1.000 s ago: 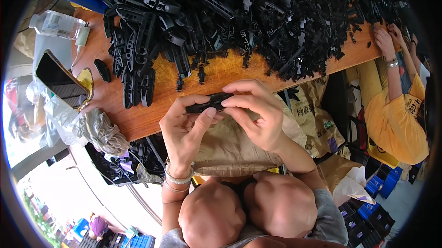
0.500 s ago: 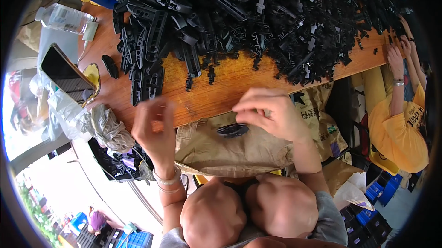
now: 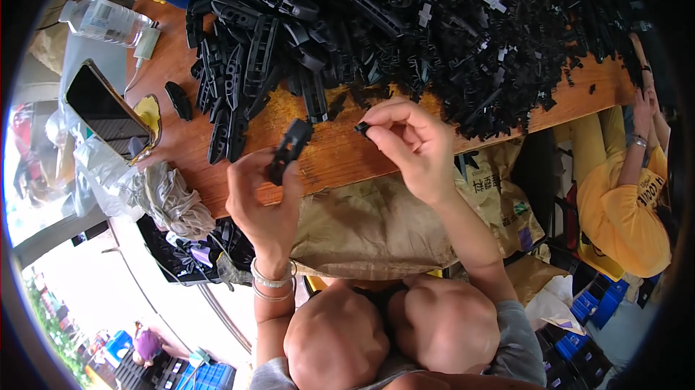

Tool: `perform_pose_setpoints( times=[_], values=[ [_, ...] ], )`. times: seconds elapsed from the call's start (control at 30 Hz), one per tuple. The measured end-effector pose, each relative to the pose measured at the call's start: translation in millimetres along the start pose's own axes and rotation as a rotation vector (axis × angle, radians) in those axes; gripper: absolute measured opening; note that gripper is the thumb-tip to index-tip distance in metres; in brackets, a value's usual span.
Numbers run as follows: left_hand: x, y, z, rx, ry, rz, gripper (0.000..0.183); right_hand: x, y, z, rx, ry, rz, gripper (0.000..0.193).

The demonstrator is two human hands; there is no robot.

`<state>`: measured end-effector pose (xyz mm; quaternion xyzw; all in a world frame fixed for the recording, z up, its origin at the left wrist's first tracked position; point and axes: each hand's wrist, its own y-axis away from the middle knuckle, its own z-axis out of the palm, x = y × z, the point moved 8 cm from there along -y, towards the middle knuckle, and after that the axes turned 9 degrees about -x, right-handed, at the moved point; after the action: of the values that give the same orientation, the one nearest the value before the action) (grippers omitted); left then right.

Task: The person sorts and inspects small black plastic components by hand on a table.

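My left hand [image 3: 262, 198] is raised over the table's front edge, closed on a long black plastic part [image 3: 291, 148] with openings along it. To its right, my right hand [image 3: 415, 145] pinches a small black plastic piece [image 3: 361, 128] between thumb and fingertips. The two parts are apart. Beyond my left hand lie long black plastic parts [image 3: 235, 79] in a heap. Small black clip-like pieces [image 3: 485, 79] are piled beyond my right hand, some with pale cross shapes among them.
On the wooden table [image 3: 333, 162] at left are a phone [image 3: 105, 111], a clear bottle [image 3: 108, 21] and a single black part [image 3: 178, 100]. Crumpled plastic [image 3: 170, 198] hangs at the edge. Brown paper [image 3: 369, 234] spans above my knees. A person in yellow [image 3: 622, 209] works at right.
My left hand, empty before, now holds the long black part. My right hand has moved up and pinches a small piece. The dark part seen over the brown paper is gone from there.
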<state>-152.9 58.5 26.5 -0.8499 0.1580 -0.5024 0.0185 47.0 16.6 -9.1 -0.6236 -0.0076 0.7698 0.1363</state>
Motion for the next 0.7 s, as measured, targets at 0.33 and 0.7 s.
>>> perform_pose_setpoints(
  times=[0.33, 0.7],
  values=[
    [26.4, 0.8, 49.2, -0.249, 0.109, 0.061, 0.025, 2.6, 8.4, -1.5, -0.038, -0.305, 0.296, 0.021],
    [6.7, 9.8, 55.3, -0.442, 0.659, -0.349, 0.024, -31.3, 7.4, 5.6, -0.129, 0.216, -0.005, 0.013]
  ],
)
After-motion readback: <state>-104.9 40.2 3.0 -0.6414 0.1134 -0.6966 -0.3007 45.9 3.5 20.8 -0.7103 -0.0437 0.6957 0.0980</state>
